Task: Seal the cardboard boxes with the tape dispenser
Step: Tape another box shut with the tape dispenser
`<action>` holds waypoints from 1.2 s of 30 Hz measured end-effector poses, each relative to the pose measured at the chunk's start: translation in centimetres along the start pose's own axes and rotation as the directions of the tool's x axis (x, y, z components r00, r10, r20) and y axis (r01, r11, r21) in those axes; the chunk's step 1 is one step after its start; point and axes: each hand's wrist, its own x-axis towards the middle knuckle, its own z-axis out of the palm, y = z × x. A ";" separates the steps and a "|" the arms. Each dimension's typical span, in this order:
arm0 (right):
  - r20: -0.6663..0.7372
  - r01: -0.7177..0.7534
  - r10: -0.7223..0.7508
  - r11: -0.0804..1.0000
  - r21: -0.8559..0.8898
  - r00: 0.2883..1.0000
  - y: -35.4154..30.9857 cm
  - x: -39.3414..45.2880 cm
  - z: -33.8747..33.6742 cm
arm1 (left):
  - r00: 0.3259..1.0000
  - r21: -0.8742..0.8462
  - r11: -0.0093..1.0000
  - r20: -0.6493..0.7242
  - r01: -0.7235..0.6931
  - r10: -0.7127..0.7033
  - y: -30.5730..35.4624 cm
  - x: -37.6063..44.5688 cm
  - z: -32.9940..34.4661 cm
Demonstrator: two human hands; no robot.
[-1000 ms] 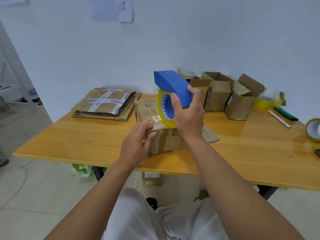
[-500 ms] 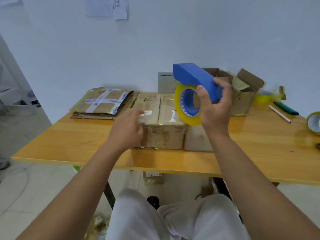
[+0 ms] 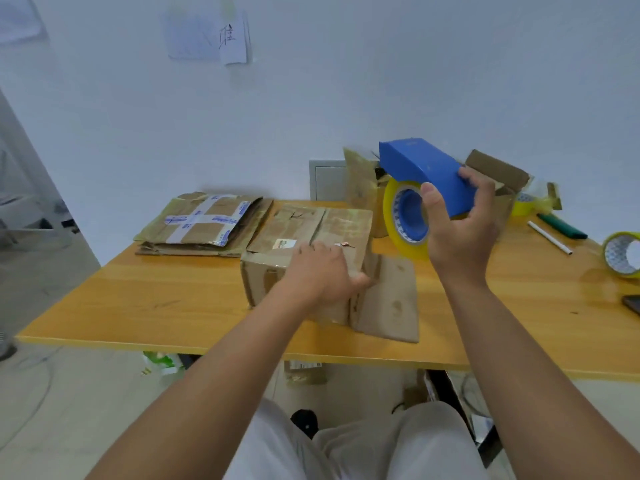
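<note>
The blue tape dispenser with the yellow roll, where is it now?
The blue tape dispenser with the yellow roll is held up by the right hand, above the orange wooden table, right of the closed cardboard box.

We take wooden table (image 3: 173, 299) as landmark. On its far left: stack of flattened cardboard (image 3: 204, 221), white-and-blue tape crossed on top. Far right of table we see green marker (image 3: 562, 226) beside white pen (image 3: 550, 237). Near right edge: loose yellow tape roll (image 3: 621, 254). On wall above table: paper sheets (image 3: 211, 39). Under table: green-and-white bag (image 3: 161, 362) on floor.
</note>
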 end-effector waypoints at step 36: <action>-0.054 -0.091 0.088 0.995 -0.049 0.995 2.6 -0.2 -3.8 | 0.986 -0.408 0.900 -0.129 -0.153 0.109 -2.6 0.1 0.7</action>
